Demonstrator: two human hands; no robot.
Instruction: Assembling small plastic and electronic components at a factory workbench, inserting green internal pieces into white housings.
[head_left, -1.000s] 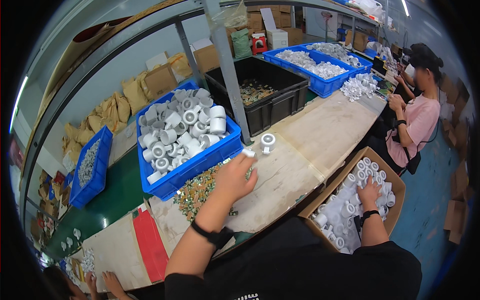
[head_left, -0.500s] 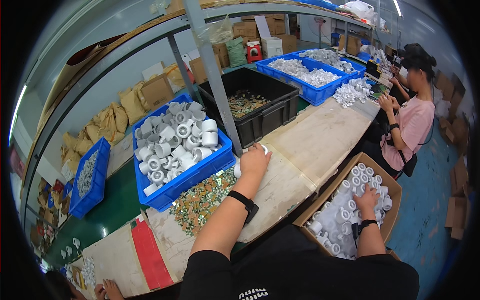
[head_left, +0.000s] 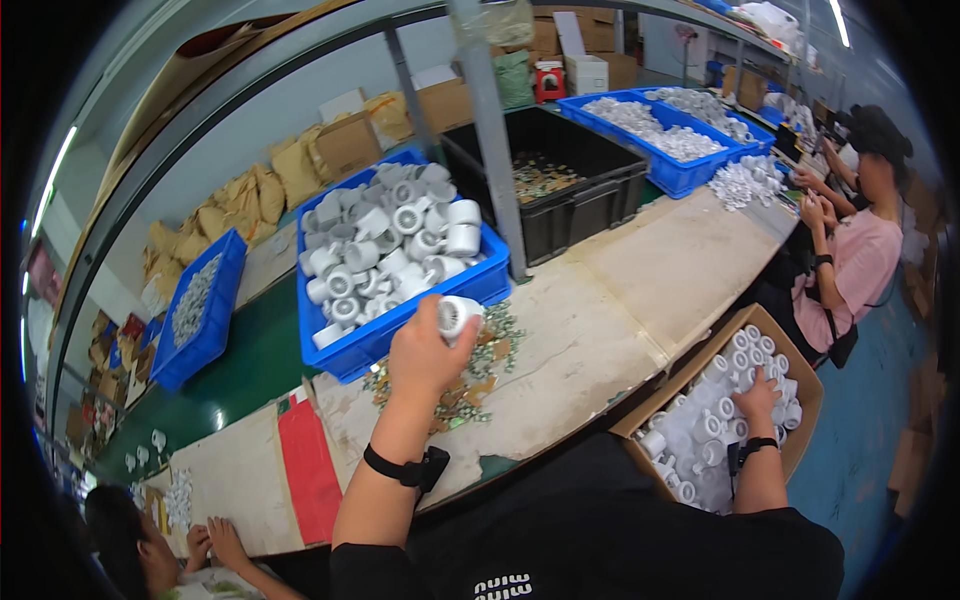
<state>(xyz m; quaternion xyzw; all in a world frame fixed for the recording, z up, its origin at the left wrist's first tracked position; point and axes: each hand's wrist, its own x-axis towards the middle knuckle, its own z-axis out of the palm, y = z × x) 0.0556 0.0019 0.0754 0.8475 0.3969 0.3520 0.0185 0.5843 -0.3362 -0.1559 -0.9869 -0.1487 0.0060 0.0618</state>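
Centre frame, the left hand [head_left: 425, 350] is gripping a white plastic fitting [head_left: 458, 316] just at the near rim of the blue bin [head_left: 385, 335] piled with more fittings, above a scatter of small brass parts [head_left: 470, 375]. Lower right, the right hand [head_left: 757, 395] is resting on the white fittings inside the cardboard box [head_left: 690, 365]. At the far right, a person in a pink top [head_left: 860, 265] is sitting at the bench.

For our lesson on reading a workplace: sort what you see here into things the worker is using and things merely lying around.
In use:
left hand holding a white fitting
blue bin of white fittings
small metal parts on the bench
right hand in the cardboard box

Lying about:
black crate
red sheet
far blue bins
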